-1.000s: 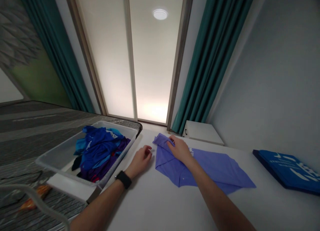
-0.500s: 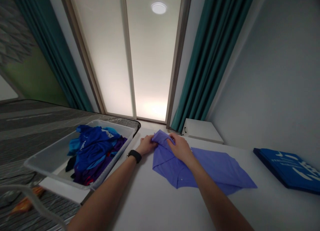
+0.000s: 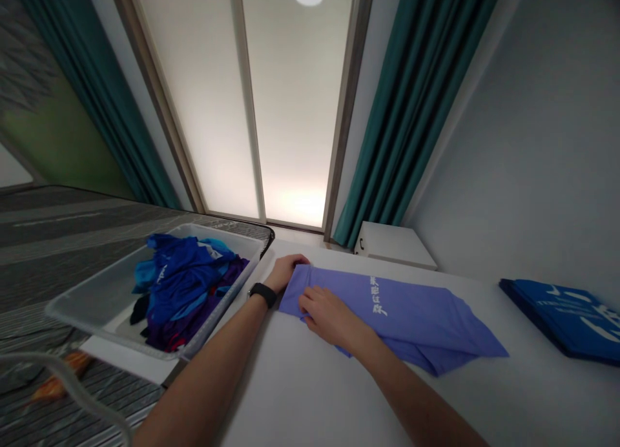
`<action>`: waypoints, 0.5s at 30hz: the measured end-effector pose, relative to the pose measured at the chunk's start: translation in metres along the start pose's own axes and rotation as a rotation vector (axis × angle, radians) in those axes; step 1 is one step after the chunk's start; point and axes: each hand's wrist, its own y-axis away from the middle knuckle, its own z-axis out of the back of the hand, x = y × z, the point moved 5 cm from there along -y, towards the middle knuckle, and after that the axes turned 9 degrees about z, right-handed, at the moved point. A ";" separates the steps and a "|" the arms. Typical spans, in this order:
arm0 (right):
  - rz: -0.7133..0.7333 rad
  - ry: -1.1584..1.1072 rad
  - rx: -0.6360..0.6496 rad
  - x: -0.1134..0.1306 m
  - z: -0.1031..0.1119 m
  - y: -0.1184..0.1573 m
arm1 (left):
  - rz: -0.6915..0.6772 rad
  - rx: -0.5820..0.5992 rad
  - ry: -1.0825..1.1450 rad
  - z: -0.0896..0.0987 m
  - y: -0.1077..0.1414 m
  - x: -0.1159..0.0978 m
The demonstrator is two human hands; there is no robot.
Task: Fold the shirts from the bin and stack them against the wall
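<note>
on our left wrist (image 3: 272, 287) we wear a black wristwatch (image 3: 262, 294), its broad, plain band (image 3: 266, 295) curving across, with a small pale glint at the outer edge. our left forearm (image 3: 208, 364) and right forearm (image 3: 397, 376) are bare as far as the view reaches, our left hand (image 3: 287, 272) and right hand (image 3: 327, 312) bare as well.
</note>
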 end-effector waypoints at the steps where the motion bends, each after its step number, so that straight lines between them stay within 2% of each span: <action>1: 0.001 0.003 0.008 0.000 -0.002 0.000 | 0.004 -0.003 0.007 0.001 0.000 0.001; 10: 0.014 -0.031 -0.011 -0.001 -0.002 0.000 | 0.092 -0.115 0.007 0.015 0.000 0.007; 15: 0.011 -0.056 -0.043 -0.001 -0.004 0.002 | 0.103 -0.126 -0.069 0.009 0.002 0.009</action>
